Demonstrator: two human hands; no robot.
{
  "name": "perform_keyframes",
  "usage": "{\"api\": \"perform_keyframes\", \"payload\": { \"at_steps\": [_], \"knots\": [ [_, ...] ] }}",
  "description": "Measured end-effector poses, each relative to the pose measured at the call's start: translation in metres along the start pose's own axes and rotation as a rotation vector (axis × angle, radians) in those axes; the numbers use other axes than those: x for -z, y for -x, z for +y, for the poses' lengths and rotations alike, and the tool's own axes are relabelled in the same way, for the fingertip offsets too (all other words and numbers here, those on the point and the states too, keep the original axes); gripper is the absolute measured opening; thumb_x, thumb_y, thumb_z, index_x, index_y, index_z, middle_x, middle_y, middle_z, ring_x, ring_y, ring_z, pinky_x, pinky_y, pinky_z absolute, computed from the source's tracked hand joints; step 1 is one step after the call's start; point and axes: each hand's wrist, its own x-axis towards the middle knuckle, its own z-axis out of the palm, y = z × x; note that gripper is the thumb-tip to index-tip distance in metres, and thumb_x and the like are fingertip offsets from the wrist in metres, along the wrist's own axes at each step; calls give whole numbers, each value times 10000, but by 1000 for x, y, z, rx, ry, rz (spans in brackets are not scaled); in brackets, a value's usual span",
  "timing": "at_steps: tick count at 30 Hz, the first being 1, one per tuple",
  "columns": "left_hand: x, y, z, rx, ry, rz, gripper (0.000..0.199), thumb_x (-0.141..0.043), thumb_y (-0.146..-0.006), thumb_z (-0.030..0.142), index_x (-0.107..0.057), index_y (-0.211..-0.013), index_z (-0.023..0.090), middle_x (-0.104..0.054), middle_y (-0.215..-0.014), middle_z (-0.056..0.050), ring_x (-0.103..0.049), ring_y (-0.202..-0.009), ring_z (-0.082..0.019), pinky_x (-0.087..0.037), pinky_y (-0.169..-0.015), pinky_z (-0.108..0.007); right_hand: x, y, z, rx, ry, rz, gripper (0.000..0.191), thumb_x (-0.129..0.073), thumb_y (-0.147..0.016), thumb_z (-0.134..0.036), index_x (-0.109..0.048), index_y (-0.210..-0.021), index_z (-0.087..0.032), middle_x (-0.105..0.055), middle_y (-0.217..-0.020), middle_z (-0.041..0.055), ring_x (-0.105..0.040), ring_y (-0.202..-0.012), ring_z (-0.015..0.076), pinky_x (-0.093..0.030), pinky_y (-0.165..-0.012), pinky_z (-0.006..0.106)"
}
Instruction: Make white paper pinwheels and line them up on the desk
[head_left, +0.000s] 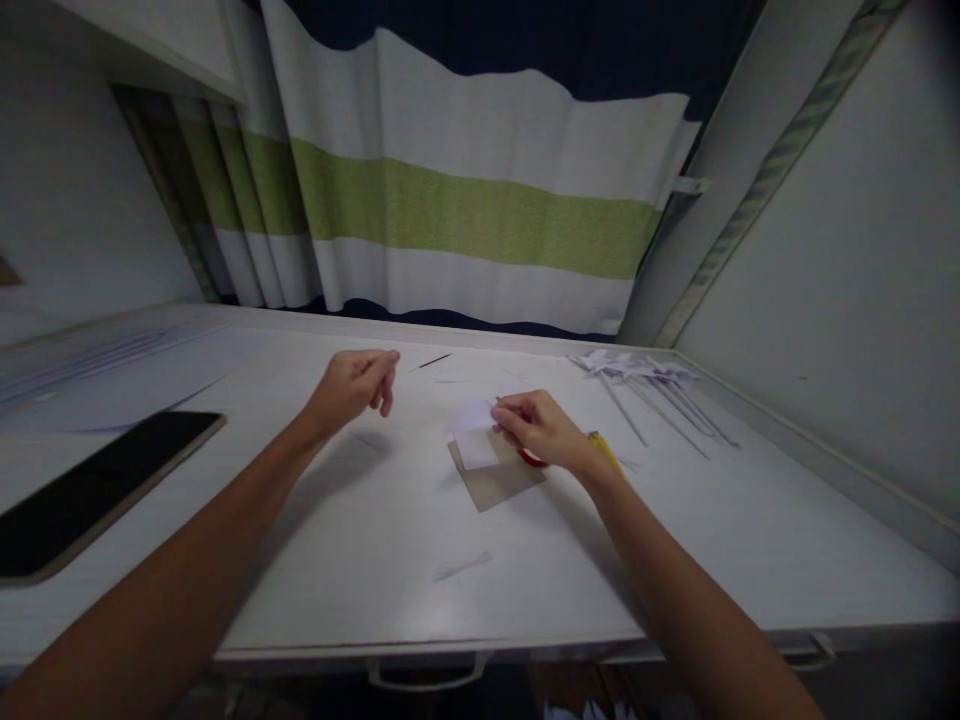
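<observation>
My right hand is closed in a pinch, with a small piece of white paper at its fingertips. The paper stands over a brown cardboard square on the table. Red-handled scissors or a similar red tool shows partly beneath that hand. Off to the left, my left hand hovers above the tabletop, its fingers loosely bent and apart, and nothing can be seen in it. A thin dark stick-like thing lies beyond it.
Paper pinwheel-like shapes on sticks lie at the back right. A yellow object sits by my right wrist. At the left are a dark tablet or phone and white sheets. A striped curtain hangs behind the white table.
</observation>
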Motion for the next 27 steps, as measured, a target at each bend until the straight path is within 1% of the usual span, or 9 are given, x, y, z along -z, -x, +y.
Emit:
{"api": "perform_keyframes", "payload": {
  "at_steps": [1, 2, 5, 9, 11, 15, 17, 21, 27],
  "knots": [
    [0, -2, -2, 15, 29, 76, 348, -419, -784, 294, -460, -467, 158, -476, -330, 29, -413, -309, -58, -308, -351, -159, 2, 0, 2, -27, -12, 31, 252, -413, -762, -261, -501, -560, -137, -392, -427, -47, -323, -394, 54, -235, -401, 187],
    [-2, -3, -2, 16, 56, 82, 332, -425, -783, 301, -479, -492, 152, -499, -358, 21, -435, -332, -60, -324, -364, -159, 3, -1, 4, -41, -19, 45, 255, -412, -762, -270, -507, -568, -135, -393, -424, -46, -322, -389, 54, -234, -398, 187],
    [-20, -1, 1, 68, 194, -74, 323, -425, -778, 383, -542, -622, 125, -599, -534, -28, -524, -429, -85, -345, -355, -161, -6, -2, 4, -26, -13, 49, 251, -415, -761, -272, -525, -586, -131, -408, -433, -40, -335, -394, 56, -238, -396, 184],
    [-45, 11, 10, 190, 383, -325, 475, -300, -813, 464, -545, -641, 96, -597, -516, -52, -543, -392, -107, -364, -330, -177, -25, -2, -2, 38, -63, 27, 266, -400, -779, -272, -512, -580, -136, -420, -466, -35, -345, -412, 54, -252, -408, 181],
    [-49, 16, 12, 224, 405, -397, 498, -299, -817, 463, -530, -573, 95, -578, -457, -40, -493, -306, -85, -317, -286, -164, -30, -1, -4, 48, -113, 6, 287, -390, -789, -279, -496, -562, -139, -428, -472, -34, -349, -414, 52, -259, -417, 182],
    [-45, 19, 10, 275, 356, -413, 481, -343, -809, 451, -494, -500, 113, -466, -290, 30, -327, -173, -36, -169, -214, -136, -30, -1, -6, -14, -231, 18, 314, -395, -784, -279, -426, -499, -152, -390, -419, -48, -307, -378, 46, -236, -399, 187],
    [-42, 19, 9, 280, 357, -421, 450, -368, -806, 432, -496, -510, 117, -465, -283, 40, -307, -163, -29, -149, -205, -129, -27, -2, -6, -40, -290, 2, 309, -396, -781, -264, -414, -493, -153, -382, -401, -53, -293, -365, 41, -228, -391, 185],
    [-38, 16, 8, 283, 426, -510, 388, -404, -800, 393, -515, -555, 113, -534, -354, 18, -430, -224, -66, -281, -229, -137, -25, -3, -4, -69, -346, -17, 282, -402, -773, -248, -433, -512, -145, -378, -381, -61, -282, -349, 35, -211, -380, 183],
    [-30, 12, 2, 228, 505, -662, 151, -561, -726, 246, -533, -746, 98, -656, -657, -66, -624, -551, -140, -453, -441, -173, -21, -4, 0, -68, -305, 61, 308, -424, -760, -281, -434, -485, -142, -385, -368, -60, -293, -336, 30, -213, -370, 180]
  ]
}}
